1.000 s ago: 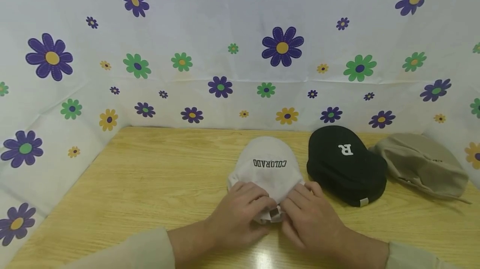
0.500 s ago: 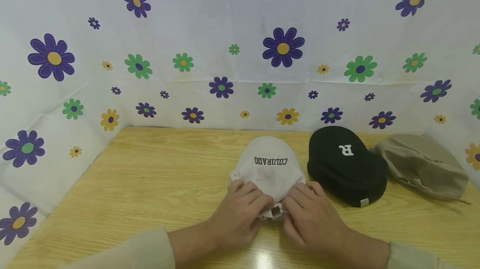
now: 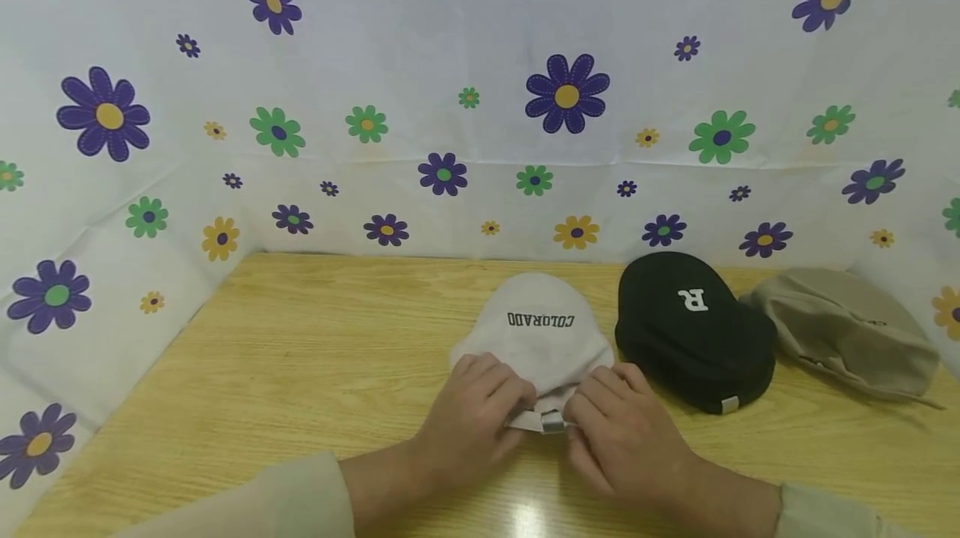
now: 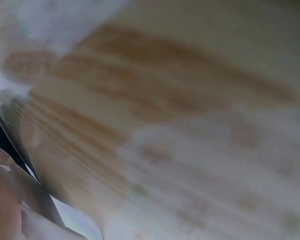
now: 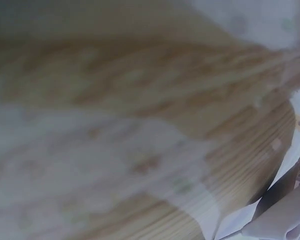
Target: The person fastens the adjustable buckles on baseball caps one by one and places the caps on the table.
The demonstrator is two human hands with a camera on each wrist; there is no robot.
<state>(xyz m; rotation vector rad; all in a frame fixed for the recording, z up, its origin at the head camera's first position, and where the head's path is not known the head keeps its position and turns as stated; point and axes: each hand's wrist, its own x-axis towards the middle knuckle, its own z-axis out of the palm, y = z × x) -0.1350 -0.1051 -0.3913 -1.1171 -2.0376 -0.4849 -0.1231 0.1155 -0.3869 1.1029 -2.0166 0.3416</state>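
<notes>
A white baseball cap with dark COLORADO lettering, upside down to me, lies on the table in the head view. My left hand grips its near left edge with curled fingers. On the near right edge, my right hand holds on in the same way. Between the hands the cap's back strap with a metal buckle is stretched across. Most thumb contact is hidden. Both wrist views are largely blurred; pale cap fabric shows at the lower right of the right wrist view.
A black cap with a white R stands just right of the white cap. Right of that lies a tan cap, touching the black one. The wooden table ends at a flower-patterned white cloth.
The left hand has shifted slightly up and left along the cap. The near edge is pulled straighter, and the strap and buckle now show more plainly between the hands.
</notes>
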